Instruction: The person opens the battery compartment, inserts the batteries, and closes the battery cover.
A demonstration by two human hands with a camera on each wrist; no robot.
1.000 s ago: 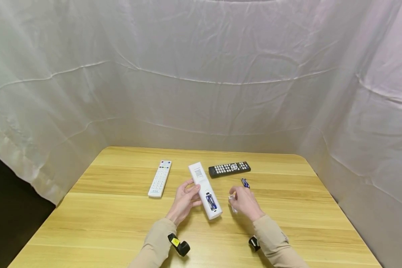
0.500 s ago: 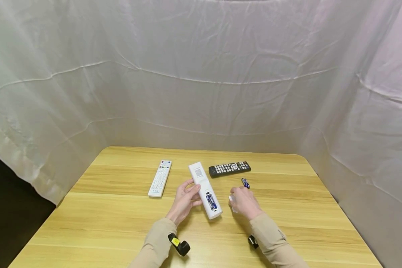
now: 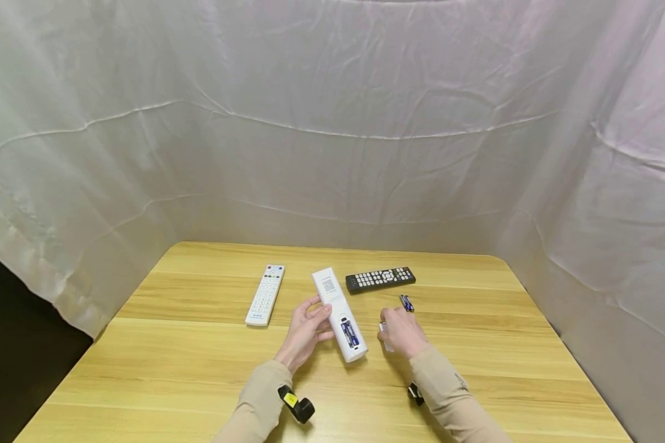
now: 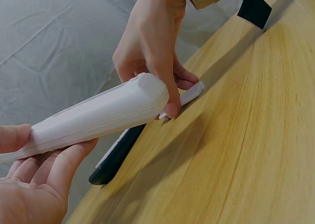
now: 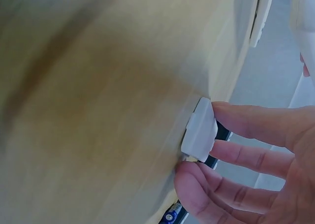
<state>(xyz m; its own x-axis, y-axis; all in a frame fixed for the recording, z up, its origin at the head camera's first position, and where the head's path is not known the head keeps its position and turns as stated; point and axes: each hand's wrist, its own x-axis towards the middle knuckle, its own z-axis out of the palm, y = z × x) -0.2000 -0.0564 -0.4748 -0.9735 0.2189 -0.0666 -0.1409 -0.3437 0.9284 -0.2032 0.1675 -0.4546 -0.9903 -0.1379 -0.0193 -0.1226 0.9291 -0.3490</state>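
Observation:
My left hand (image 3: 301, 333) holds a white remote control (image 3: 332, 294) back side up, thumb on top and fingers beneath, raised off the table. Its battery compartment is uncovered, with two blue batteries (image 3: 350, 333) lying side by side inside. To the right, my right hand (image 3: 404, 335) pinches a small white battery cover (image 5: 201, 130) between thumb and fingertips, down at the tabletop. In the left wrist view the cover (image 4: 192, 94) is partly hidden by the fingers. Just beyond the right hand lie loose blue batteries (image 3: 407, 303).
A black remote control (image 3: 380, 280) lies face up behind the held one. Another white remote control (image 3: 265, 295) rests face up on the left. The wooden table (image 3: 172, 363) is enclosed by grey cloth (image 3: 332, 160) at the back and sides.
My right wrist and forearm have shifted slightly left, while the fingers stay at the battery cover. The left hand and its remote control have barely moved.

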